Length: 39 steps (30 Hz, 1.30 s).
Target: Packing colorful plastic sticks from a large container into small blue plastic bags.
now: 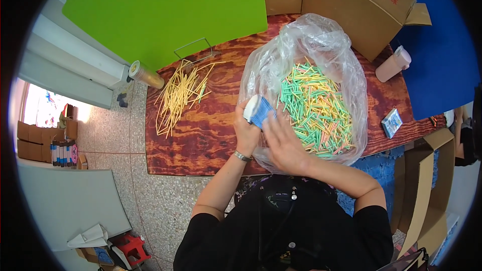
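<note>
Gripping the blue-and-white object [261,113], left hand [244,131] is curled; right hand [284,143] lies flat against it; loose hold could drop it among coloured sticks [319,110].

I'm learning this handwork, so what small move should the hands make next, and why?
I'd probably curl the right hand around the blue-and-white object: the left hand holds it, while the right one lies with fingers extended at its side.
</note>
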Available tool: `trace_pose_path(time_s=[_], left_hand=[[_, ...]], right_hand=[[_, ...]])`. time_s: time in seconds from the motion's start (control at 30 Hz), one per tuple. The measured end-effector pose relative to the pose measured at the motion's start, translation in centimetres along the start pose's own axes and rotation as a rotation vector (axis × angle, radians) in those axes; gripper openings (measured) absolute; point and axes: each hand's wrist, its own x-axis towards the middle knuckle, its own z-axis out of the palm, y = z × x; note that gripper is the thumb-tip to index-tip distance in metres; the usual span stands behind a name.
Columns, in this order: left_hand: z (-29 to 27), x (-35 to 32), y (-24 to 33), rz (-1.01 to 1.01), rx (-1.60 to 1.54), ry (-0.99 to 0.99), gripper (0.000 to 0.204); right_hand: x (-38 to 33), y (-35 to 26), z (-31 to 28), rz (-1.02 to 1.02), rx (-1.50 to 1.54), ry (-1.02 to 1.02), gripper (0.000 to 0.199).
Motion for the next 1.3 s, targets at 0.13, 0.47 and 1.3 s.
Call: trace_pose_path(time_s=[0.13, 0.47, 1.3], left_hand=[[-1.0, 0.7, 0.3, -0.259, -0.425, -0.046, 0.039], [-0.4, -0.5, 1.9, -0.178, -0.540, -0.187, 0.046], [-1.1, -3.2, -5.8, -0.625, -0.732, -0.024, 0.037]], right_hand=[[0.2, 1.7, -2.8, -0.019, 0.587, -0.130, 0.059], [3.9, 4.3, -2.3, 0.309, 0.516, 0.111, 0.070], [7.7, 10.2, 4.3, 0.250, 0.077, -0.203, 0.026]])
